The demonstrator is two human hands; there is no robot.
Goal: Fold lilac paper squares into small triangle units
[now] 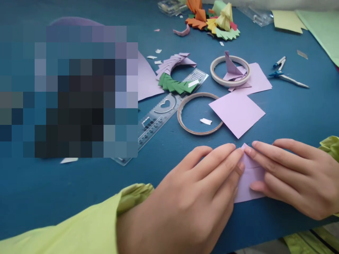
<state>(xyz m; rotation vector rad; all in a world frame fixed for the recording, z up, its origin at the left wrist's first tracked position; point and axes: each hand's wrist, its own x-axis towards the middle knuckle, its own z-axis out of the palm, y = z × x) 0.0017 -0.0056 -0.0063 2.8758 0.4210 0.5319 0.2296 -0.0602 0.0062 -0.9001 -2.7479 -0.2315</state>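
Note:
A small lilac paper piece (pixel 249 178) lies folded on the blue table (pixel 79 190) near its front edge. My left hand (pixel 190 197) presses down on its left side, fingertips meeting at the pointed top. My right hand (pixel 293 176) presses flat on its right side, fingers stretched toward the same tip. Most of the paper is hidden under both hands. A lilac paper square (pixel 236 113) lies just beyond the hands.
Two tape rings (pixel 185 125) (pixel 215 76), a clear ruler (pixel 159 116), a ring of folded lilac and green pieces (pixel 173 76), a compass (pixel 284 74), a heap of coloured folded paper (pixel 214 21) and paper sheets (pixel 317 24) lie farther back. A blurred patch covers the left.

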